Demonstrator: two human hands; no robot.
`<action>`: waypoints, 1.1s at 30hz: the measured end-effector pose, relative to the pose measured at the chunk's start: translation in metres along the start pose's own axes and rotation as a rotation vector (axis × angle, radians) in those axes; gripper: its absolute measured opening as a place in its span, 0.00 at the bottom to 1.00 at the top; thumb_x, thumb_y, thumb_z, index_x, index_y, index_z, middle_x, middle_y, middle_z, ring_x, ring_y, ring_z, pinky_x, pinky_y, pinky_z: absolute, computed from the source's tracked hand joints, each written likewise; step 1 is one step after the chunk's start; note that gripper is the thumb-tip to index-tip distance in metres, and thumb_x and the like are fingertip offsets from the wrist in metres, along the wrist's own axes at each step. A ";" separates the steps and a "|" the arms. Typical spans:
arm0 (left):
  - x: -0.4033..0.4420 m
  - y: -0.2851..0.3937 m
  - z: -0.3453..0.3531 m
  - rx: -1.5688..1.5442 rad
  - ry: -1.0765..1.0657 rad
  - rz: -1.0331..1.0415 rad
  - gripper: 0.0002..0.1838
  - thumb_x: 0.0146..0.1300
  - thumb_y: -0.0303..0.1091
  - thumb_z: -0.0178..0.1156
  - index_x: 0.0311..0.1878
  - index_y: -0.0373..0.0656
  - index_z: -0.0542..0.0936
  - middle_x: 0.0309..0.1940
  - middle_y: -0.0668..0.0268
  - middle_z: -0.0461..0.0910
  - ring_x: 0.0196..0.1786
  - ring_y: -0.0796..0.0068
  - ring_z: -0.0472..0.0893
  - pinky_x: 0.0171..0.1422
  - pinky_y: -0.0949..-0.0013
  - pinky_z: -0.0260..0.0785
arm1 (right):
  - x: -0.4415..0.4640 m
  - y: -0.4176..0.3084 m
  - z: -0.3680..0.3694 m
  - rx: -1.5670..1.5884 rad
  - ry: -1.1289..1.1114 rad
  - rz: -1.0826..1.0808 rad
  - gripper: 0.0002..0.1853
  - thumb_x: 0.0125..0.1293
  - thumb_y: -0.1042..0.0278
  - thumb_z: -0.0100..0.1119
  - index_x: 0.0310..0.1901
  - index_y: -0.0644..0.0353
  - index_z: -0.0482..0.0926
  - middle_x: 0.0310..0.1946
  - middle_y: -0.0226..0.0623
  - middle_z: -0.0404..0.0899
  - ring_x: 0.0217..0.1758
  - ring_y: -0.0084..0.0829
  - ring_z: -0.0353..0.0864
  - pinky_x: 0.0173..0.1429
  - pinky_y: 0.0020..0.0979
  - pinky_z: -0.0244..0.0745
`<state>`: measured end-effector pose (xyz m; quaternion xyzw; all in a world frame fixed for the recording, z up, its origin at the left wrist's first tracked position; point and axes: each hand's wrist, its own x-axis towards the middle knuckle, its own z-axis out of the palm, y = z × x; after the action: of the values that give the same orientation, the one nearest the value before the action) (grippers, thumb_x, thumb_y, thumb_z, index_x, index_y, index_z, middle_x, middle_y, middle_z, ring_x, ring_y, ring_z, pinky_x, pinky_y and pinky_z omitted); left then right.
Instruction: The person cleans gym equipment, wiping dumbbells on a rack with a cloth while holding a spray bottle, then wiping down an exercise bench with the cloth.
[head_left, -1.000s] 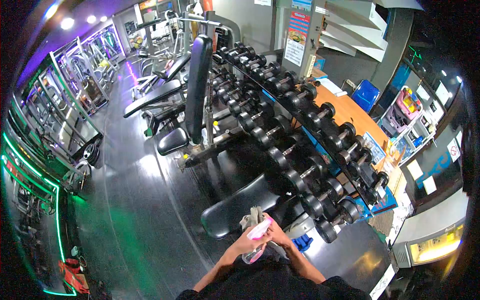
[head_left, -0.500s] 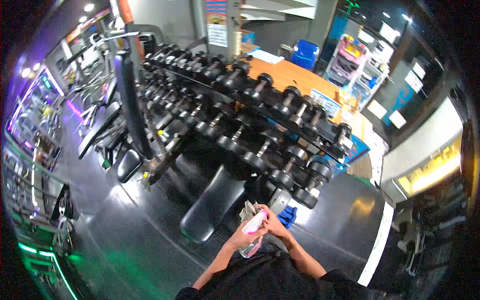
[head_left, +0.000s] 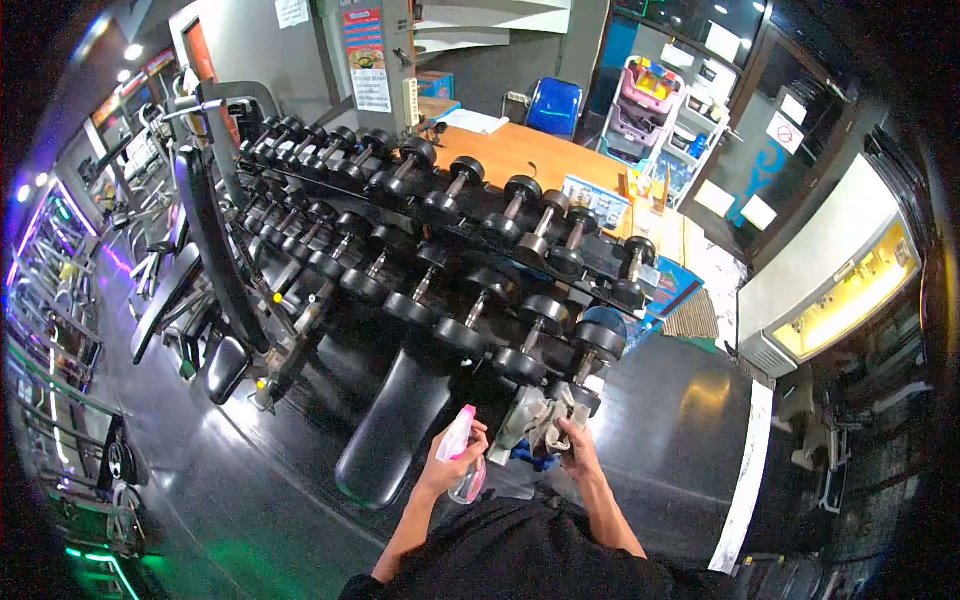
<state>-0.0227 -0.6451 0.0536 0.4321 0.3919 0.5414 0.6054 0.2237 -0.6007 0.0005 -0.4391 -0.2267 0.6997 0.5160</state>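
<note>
My left hand is closed around a spray bottle with a white and pink head and a clear lower part. In my right hand I grip a crumpled greyish cloth, which hangs to the left of my fingers. The two hands are apart, in front of my body. Just beyond the cloth is the near end of the lower row of dumbbells. Something blue on the floor shows partly below the cloth.
A two-tier rack of black dumbbells runs across ahead. A padded bench stands before it at left, with an exercise machine farther left. Behind are a wooden desk and a blue chair. A lit display fridge stands right.
My hands have moved apart, the left with the spray bottle and the right with the cloth. The view has shifted, so the rack appears farther left.
</note>
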 end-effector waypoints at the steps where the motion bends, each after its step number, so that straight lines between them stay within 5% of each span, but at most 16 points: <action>1: 0.004 -0.002 0.004 0.003 0.012 0.009 0.13 0.62 0.21 0.59 0.50 0.35 0.72 0.32 0.67 0.75 0.27 0.81 0.76 0.32 0.75 0.72 | 0.009 -0.005 -0.007 -0.007 0.019 0.028 0.22 0.60 0.61 0.64 0.53 0.60 0.73 0.42 0.33 0.80 0.40 0.27 0.82 0.45 0.30 0.79; 9: 0.045 -0.034 0.071 -0.026 0.305 0.068 0.14 0.62 0.21 0.59 0.50 0.36 0.72 0.33 0.68 0.75 0.27 0.82 0.76 0.33 0.75 0.72 | 0.103 -0.063 -0.064 0.054 -0.231 0.146 0.19 0.64 0.60 0.61 0.53 0.60 0.73 0.44 0.33 0.81 0.43 0.29 0.81 0.49 0.31 0.77; 14: 0.082 -0.081 0.136 0.035 0.564 0.152 0.23 0.61 0.19 0.57 0.59 0.38 0.67 0.48 0.64 0.67 0.27 0.77 0.75 0.31 0.70 0.70 | 0.165 -0.122 -0.098 0.068 -0.434 0.250 0.22 0.66 0.59 0.56 0.57 0.62 0.70 0.49 0.36 0.79 0.49 0.31 0.80 0.55 0.34 0.75; 19: 0.101 -0.105 0.226 -0.060 0.762 0.232 0.30 0.57 0.16 0.58 0.64 0.39 0.63 0.47 0.67 0.67 0.32 0.81 0.76 0.37 0.74 0.71 | 0.222 -0.170 -0.155 0.065 -0.538 0.494 0.21 0.66 0.57 0.56 0.58 0.58 0.71 0.50 0.34 0.79 0.53 0.31 0.78 0.60 0.38 0.72; 24: 0.103 -0.114 0.306 0.086 0.855 0.215 0.25 0.61 0.19 0.59 0.59 0.41 0.62 0.35 0.68 0.71 0.30 0.79 0.77 0.36 0.73 0.72 | 0.224 -0.205 -0.173 0.060 -0.573 0.537 0.19 0.70 0.60 0.52 0.60 0.56 0.69 0.56 0.33 0.75 0.57 0.32 0.76 0.64 0.39 0.69; 28: 0.102 -0.129 0.353 0.056 0.901 0.254 0.21 0.61 0.21 0.61 0.55 0.42 0.66 0.33 0.68 0.73 0.31 0.80 0.78 0.36 0.73 0.72 | 0.239 -0.195 -0.221 0.180 -0.710 0.760 0.21 0.69 0.50 0.52 0.57 0.51 0.71 0.46 0.29 0.78 0.47 0.25 0.79 0.41 0.27 0.80; 33: 0.089 -0.146 0.406 0.192 0.967 0.265 0.22 0.59 0.23 0.64 0.57 0.40 0.72 0.44 0.67 0.78 0.34 0.84 0.78 0.40 0.75 0.73 | 0.201 -0.205 -0.245 0.389 -0.550 0.761 0.17 0.72 0.60 0.47 0.58 0.57 0.72 0.54 0.36 0.77 0.57 0.36 0.75 0.64 0.41 0.71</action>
<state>0.4162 -0.6028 0.0442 0.2316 0.6172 0.7131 0.2385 0.5224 -0.3741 -0.0428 -0.1858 -0.0436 0.9572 0.2177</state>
